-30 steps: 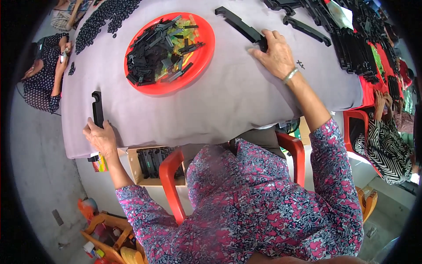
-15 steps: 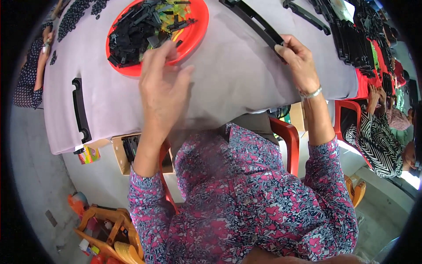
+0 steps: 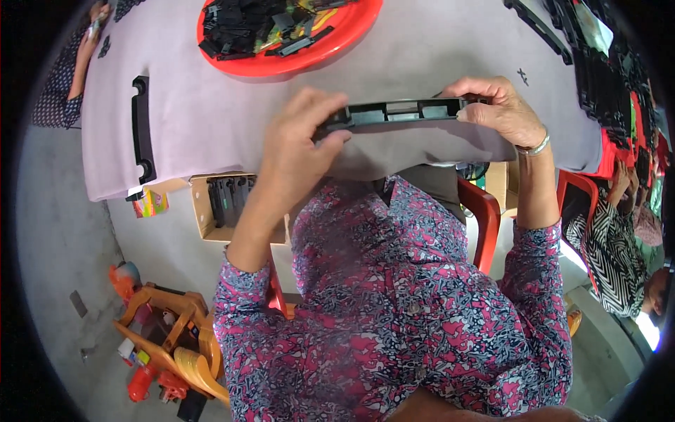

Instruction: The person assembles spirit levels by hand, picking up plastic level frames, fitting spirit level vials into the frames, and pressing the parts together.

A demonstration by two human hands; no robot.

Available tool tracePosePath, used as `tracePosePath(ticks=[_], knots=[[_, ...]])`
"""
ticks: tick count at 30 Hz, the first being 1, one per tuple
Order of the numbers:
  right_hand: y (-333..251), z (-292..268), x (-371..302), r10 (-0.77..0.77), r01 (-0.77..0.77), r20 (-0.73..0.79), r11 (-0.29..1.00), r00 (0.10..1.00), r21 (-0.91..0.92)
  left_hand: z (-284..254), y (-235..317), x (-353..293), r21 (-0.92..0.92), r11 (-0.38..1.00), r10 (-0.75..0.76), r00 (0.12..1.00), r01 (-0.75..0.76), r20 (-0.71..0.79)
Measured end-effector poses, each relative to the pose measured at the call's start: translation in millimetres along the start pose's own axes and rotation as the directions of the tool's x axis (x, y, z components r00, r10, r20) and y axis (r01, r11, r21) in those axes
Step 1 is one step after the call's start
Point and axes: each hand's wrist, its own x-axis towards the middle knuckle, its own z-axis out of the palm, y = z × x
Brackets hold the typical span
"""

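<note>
Between my hands, just above the near part of the table, is a long black plastic housing (image 3: pixel 403 109) held level, its open side with several recesses facing me. My right hand (image 3: pixel 505 116) pinches its right end between thumb and fingers. At the left end, my left hand (image 3: pixel 299 137) closes its fingers and thumb round the housing; that end is partly hidden. Beyond them lies a red plate (image 3: pixel 309 58) heaped with small black plastic pieces (image 3: pixel 242 28) and some yellow-green bits. A similar black strip (image 3: pixel 143 130) lies on the table at the left.
A pale cloth (image 3: pixel 211 119) covers the table. Many black parts (image 3: pixel 601 88) are piled at the right, with another strip (image 3: pixel 538 29) beside them. A cardboard box (image 3: pixel 204 211) of black parts stands below the table edge. Other people's arms (image 3: pixel 83 60) show at both sides.
My right hand has brought the housing nearer and turned it from slanting to level. My left hand has moved from beside the plate to the housing's left end and taken hold.
</note>
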Motion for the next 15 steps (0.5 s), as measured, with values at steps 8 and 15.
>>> tracePosePath(ticks=[8,15], knots=[[-27,1,40,-0.166,0.164,0.008,0.972,0.986,-0.17,0,-12,-10,0.175,0.983,0.074,0.992,-0.055,-0.107],[-41,22,104,-0.368,0.306,-0.183,0.905,0.912,-0.294,5,-21,-7,0.295,0.952,0.123,0.984,-0.082,-0.125]])
